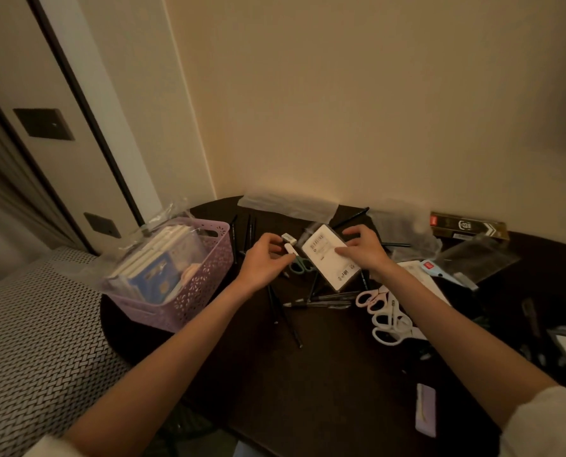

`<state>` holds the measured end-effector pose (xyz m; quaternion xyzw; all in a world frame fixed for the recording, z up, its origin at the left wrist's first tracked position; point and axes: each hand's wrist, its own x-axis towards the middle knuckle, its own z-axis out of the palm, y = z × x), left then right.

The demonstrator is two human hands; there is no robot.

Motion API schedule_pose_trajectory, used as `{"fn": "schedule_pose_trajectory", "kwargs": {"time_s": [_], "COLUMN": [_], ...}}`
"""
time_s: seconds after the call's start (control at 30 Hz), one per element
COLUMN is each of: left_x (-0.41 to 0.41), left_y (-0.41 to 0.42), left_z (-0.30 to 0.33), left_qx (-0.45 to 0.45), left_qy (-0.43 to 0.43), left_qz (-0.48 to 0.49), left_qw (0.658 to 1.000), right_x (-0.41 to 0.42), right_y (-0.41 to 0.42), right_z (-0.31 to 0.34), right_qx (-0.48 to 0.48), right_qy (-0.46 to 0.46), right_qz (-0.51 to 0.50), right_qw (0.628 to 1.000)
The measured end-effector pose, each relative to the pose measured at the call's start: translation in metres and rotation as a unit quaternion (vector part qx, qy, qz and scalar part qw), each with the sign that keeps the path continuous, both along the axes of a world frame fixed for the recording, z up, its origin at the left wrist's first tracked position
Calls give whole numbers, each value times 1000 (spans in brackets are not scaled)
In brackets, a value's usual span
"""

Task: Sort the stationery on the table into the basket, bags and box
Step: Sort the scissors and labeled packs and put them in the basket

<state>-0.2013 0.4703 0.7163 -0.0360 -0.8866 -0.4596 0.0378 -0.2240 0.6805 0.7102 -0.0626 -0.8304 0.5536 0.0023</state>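
L hand (264, 262) pinching eraser (290, 249), R hand (364, 250) gripping box (330, 257)

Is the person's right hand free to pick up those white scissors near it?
Probably not at once: the right hand grips the white box. The white scissors lie uncovered beside that forearm, so nothing else blocks them.

left hand (264, 260): reaching forward over the table's middle, fingers curling, pinching something small and white | right hand (364, 251): reaching forward beside it, fingers curving down, gripping something | both forearms bare, extending
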Motion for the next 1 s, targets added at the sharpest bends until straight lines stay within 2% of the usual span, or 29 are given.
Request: {"fn": "schedule_pose_trajectory", "kwargs": {"time_s": [0.07, 0.17, 0.27, 0.5, 0.57, 0.67, 0.77, 0.83, 0.9, 1.0], "left_x": [3, 8, 13, 21, 23, 31, 37, 41, 43, 47], "left_y": [-1, -4, -14, -41, -51, -63, -73, -76, -78, -81], "left_z": [4, 9, 12, 21, 23, 30, 35, 36, 35, 32], "left_qx": [45, 175, 264, 225, 246, 244, 236, 231, 224, 199], "left_qy": [-23, -54, -21, 29, 34, 50, 71, 80, 85, 90], "left_qz": [-1, 2, 52, 126, 135, 142, 129, 125, 134, 127], "left_qw": [999, 983, 963, 966, 959, 958, 961, 962, 962, 968], "right_x": [7, 18, 25, 26, 20, 1, -13, -14, -13, -14], "right_y": [-3, -11, -22, -55, -63, -65, -63, -64, -68, -73], "right_z": [9, 19, 23, 22, 17, 2, -10, -13, -12, -15], "right_qx": [-41, -87, -112, -78, -24, 140, 334, 428, 481, 513], "right_qy": [-9, -31, -31, -6, 44, 112, 112, 100, 93, 76], "right_qz": [29, 81, 132, 244, 213, 149, 175, 188, 191, 192], "right_qw": [999, 992, 984, 967, 976, 972, 919, 878, 851, 833]}}
